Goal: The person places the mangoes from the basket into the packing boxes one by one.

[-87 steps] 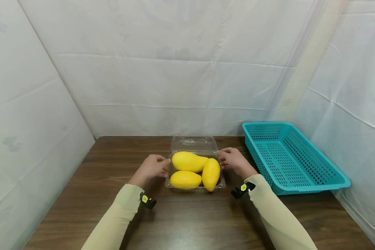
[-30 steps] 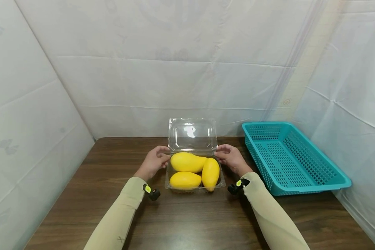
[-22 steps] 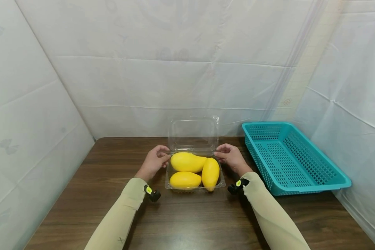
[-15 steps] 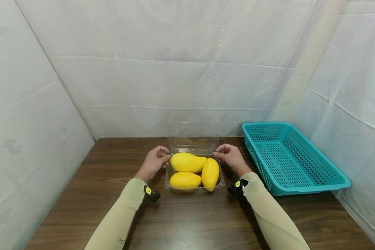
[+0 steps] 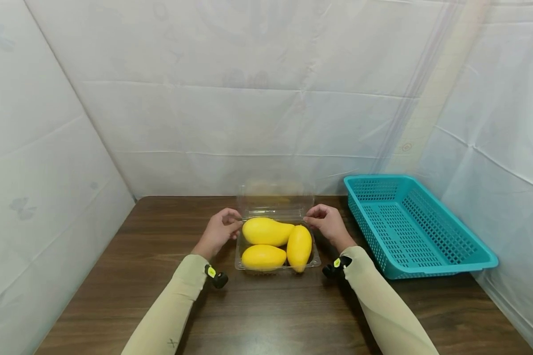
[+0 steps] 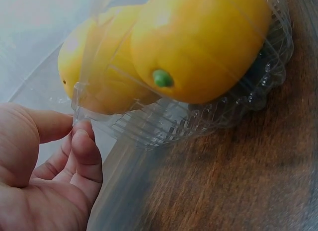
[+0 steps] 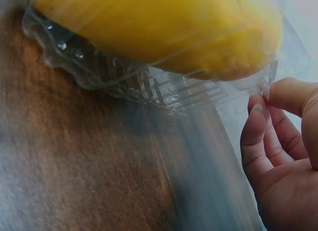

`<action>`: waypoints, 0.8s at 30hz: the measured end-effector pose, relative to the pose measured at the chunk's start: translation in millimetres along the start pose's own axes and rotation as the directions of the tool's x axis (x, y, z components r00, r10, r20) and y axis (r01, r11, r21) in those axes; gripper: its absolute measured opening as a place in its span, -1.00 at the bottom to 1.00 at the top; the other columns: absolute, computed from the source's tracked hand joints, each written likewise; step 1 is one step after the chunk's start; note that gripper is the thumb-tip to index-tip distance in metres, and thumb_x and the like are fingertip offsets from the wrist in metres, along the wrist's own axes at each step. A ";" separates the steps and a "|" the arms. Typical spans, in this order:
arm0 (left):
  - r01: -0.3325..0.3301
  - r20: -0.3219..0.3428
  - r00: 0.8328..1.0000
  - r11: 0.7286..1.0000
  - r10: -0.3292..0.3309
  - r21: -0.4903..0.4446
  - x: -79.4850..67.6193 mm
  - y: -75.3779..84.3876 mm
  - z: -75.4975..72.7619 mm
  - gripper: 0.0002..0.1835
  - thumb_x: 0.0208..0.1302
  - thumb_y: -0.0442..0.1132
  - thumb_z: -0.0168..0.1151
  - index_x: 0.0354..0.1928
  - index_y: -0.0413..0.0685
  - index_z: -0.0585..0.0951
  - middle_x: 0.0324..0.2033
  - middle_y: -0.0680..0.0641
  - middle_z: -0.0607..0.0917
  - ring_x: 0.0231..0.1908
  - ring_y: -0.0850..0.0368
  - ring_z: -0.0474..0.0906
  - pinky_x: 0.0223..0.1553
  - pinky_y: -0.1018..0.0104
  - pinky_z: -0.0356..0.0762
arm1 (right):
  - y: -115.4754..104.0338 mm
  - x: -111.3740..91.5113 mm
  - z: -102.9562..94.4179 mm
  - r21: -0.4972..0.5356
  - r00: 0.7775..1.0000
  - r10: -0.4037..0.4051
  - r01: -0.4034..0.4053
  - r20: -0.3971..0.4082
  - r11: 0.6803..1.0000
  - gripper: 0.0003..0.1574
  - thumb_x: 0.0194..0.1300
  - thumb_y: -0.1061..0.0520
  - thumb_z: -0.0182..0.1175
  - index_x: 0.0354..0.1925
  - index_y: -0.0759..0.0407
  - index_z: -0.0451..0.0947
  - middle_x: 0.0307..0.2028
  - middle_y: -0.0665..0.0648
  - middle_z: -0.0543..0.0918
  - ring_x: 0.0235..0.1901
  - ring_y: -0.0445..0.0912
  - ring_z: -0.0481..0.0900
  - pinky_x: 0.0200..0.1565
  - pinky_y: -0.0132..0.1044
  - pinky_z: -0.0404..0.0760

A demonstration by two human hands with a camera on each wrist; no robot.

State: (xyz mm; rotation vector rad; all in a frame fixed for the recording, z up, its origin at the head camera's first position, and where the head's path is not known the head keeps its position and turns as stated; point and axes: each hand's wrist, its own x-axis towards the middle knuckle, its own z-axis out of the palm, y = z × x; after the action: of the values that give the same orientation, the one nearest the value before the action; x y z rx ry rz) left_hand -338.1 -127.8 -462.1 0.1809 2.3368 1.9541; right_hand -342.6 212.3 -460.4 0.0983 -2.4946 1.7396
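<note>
A clear plastic clamshell box holds three yellow mangoes: one across the back, one at front left, one lengthwise on the right. Its hinged lid is raised and leans forward, with yellow reflections in it. My left hand pinches the back left corner by the hinge between thumb and fingertips; the left wrist view shows the clear edge there and a mango's green stem end. At the back right corner, my right hand pinches the plastic the same way, thumb against index finger.
A teal perforated plastic basket stands at the right of the brown wooden table, close to my right forearm. White sheeting encloses the table at the back and both sides.
The lid swung up from lying back to upright, then tipped forward toward the mangoes. Both hands shifted slightly to the hinge corners and have stayed there over the last second.
</note>
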 end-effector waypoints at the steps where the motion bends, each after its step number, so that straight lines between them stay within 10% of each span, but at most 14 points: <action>1: -0.003 0.002 1.000 1.000 0.003 0.001 -0.1 -0.3 0.0 -0.80 0.42 -0.38 0.26 0.03 -0.16 0.55 -0.25 -0.10 0.64 -0.39 0.08 0.59 -0.32 0.25 0.66 | 0.7 0.2 -0.1 0.001 1.000 -0.005 0.005 0.002 1.000 -0.80 0.25 0.20 0.45 -0.18 0.24 0.68 -0.27 0.15 0.72 -0.33 -0.02 0.66 -0.20 -0.24 0.78; 14: 0.011 -0.012 1.000 0.999 -0.011 0.032 -1.8 -0.2 -0.3 -0.85 0.47 -0.33 0.21 0.01 -0.10 0.58 -0.11 -0.16 0.61 -0.35 0.04 0.54 -0.28 0.15 0.66 | 3.1 1.0 -5.5 -0.010 0.996 0.085 -0.085 0.033 0.996 -0.84 0.36 0.22 0.33 -0.13 0.27 0.70 -0.14 0.21 0.68 -0.24 0.06 0.59 -0.16 -0.25 0.74; 24: 0.006 -0.032 0.999 1.000 -0.005 0.027 -5.4 1.1 -0.1 -0.87 0.45 -0.33 0.23 -0.04 -0.16 0.63 -0.17 -0.12 0.63 -0.41 0.07 0.56 -0.29 0.19 0.66 | 2.2 -0.8 -8.0 0.178 0.971 0.206 -0.225 0.121 0.958 -0.73 0.44 0.28 0.17 0.03 0.35 0.67 -0.09 0.16 0.68 -0.40 -0.14 0.52 -0.32 -0.43 0.65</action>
State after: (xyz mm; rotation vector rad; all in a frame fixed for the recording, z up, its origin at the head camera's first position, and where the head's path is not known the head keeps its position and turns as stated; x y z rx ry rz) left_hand -332.7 -128.5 -461.0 0.1460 2.3819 1.9378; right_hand -341.7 220.6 -459.9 -0.0773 -2.4816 2.1087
